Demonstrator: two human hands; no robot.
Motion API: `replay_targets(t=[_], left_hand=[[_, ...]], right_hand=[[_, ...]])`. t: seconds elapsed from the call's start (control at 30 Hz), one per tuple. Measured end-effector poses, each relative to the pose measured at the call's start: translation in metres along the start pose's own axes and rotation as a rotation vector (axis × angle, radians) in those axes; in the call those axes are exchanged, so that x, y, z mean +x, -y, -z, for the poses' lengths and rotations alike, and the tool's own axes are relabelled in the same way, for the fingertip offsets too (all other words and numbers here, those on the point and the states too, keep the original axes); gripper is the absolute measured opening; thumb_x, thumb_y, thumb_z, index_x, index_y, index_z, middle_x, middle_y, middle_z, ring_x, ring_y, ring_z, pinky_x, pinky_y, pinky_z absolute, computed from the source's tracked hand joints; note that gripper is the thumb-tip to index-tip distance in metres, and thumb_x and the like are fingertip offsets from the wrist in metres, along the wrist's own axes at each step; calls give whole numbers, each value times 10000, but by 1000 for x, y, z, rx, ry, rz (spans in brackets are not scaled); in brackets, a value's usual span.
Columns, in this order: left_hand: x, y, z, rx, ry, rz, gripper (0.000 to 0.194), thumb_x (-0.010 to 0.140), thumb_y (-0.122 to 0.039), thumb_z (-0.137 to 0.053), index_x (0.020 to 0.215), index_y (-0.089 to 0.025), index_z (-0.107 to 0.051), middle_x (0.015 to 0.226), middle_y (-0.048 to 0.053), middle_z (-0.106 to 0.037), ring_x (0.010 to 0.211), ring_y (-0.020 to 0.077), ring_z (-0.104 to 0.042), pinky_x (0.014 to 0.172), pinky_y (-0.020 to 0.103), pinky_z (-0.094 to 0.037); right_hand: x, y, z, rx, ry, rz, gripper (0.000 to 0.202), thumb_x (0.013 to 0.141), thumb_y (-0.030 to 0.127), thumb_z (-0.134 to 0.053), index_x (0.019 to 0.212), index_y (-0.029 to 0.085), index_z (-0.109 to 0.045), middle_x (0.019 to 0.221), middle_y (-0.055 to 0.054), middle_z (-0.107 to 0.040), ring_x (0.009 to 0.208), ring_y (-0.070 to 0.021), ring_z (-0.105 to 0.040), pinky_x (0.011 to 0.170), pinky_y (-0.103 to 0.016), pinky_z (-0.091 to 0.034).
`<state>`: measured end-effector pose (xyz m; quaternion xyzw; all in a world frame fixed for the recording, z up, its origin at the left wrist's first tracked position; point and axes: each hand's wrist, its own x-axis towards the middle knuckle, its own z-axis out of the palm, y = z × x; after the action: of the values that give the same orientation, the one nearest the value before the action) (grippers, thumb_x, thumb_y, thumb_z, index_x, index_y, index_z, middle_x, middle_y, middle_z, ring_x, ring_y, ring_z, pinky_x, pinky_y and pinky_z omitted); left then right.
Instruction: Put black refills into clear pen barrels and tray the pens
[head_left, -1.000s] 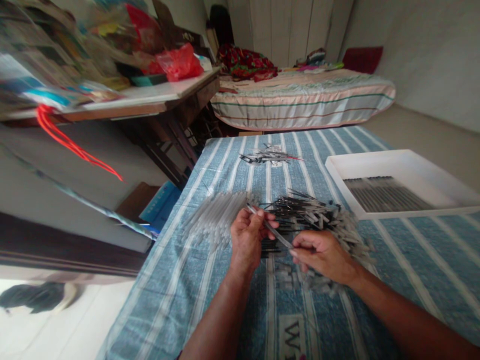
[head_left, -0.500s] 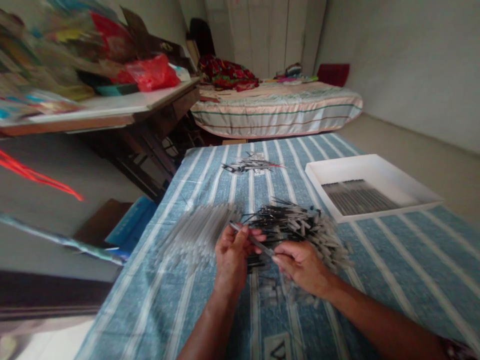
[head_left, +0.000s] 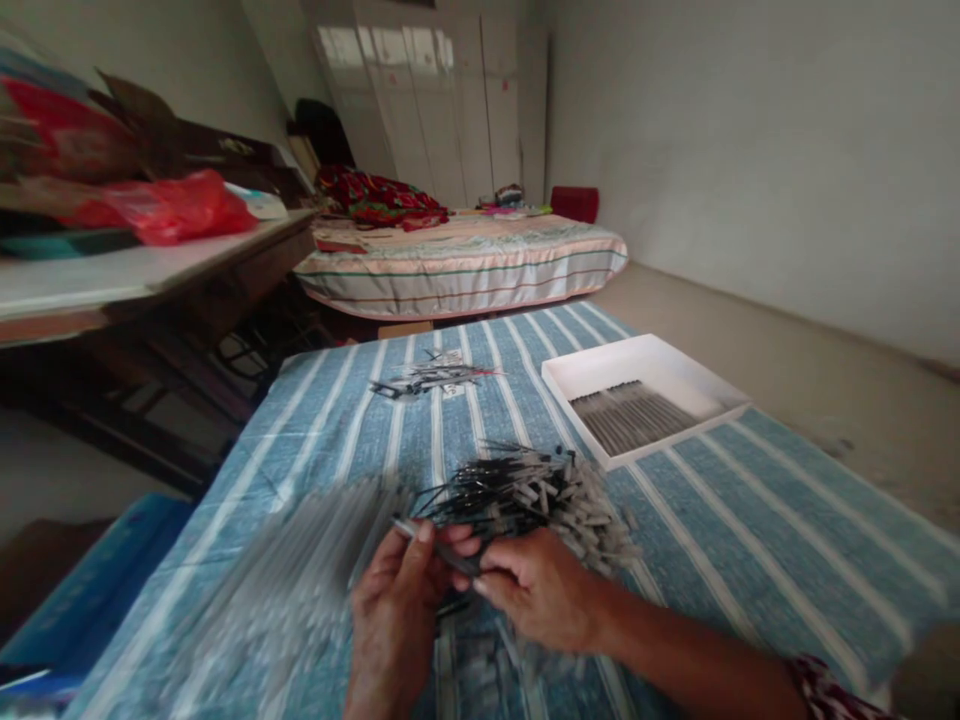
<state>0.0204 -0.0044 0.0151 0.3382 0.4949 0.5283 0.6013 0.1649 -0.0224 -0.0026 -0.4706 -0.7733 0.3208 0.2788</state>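
Note:
My left hand point(head_left: 401, 605) pinches a slim pen point(head_left: 459, 562) between thumb and fingers. Its dark tip sticks out past the thumb at upper left. My right hand point(head_left: 547, 590) grips the other end, thumb against forefinger. To the left lies a stack of translucent grey pen barrels point(head_left: 300, 570), blurred at its near end. Just beyond my hands is a heap of thin black refills point(head_left: 487, 490). Short pale grey pieces point(head_left: 600, 525), perhaps caps, spread along the heap's right side. More small translucent pieces lie below my right hand, partly hidden by it.
A white box point(head_left: 682, 370) at the back right holds a row of dark-tipped pens point(head_left: 630, 418). Loose black and grey sticks point(head_left: 435, 378) lie at the far end of the striped cloth point(head_left: 720, 530). A cluttered desk point(head_left: 90, 285) stands left; a bed point(head_left: 465, 265) stands behind.
The view has turned to the right and tilted up, so everything sits lower and further left. Both hands still hold the pen, and my right hand is closer to my left.

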Motion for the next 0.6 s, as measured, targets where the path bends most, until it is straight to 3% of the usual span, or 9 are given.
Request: replay_targets(t=[0.1,0.2,0.3,0.4,0.5,0.6], left_hand=[[-5,-3,-4,94,3,-18,371,660,-434,-692,883,-157,-583,805,65,-721,733,245,-680,514,279,-516],[-4,-3,-2,212,-31,-64,396,627,-442,-712,874,-150,-606,744,59,-717,685,227,-669,539,274,-515],[1,0,5,292,-50,-107,361,600,-429,-733,808,-155,-624,674,39,-702,587,191,-638,508,257,-504],[7,6,11,349,-15,-120,357,597,-451,-727,782,-161,-632,657,37,-695,555,193,-631,485,263,-504],[11,12,13,427,20,-113,374,596,-483,-714,787,-172,-632,651,31,-694,554,197,-634,482,266,-506],[11,17,12,500,24,-108,378,594,-497,-703,783,-179,-626,630,26,-688,536,191,-627,482,264,-501]], right_hand=[[0,-8,35,-185,-162,33,250,796,352,-457,603,216,-537,639,28,-609,625,-112,-573,583,-193,-380],[-2,-41,95,-333,-310,-60,297,843,338,-446,647,198,-620,695,-28,-627,703,-144,-572,651,-230,-388],[-9,-94,164,-700,-376,-448,264,842,356,-460,801,234,-691,872,-21,-679,814,-147,-590,691,-219,-396],[-24,-146,217,-796,-387,-643,281,835,311,-453,817,212,-715,901,-68,-697,824,-191,-605,650,-249,-399],[-41,-183,243,-842,-331,-757,260,808,308,-487,802,207,-726,856,-78,-704,782,-200,-622,623,-254,-401],[-52,-206,250,-851,-261,-793,228,779,289,-525,825,200,-730,879,-78,-702,804,-198,-628,650,-250,-411]])
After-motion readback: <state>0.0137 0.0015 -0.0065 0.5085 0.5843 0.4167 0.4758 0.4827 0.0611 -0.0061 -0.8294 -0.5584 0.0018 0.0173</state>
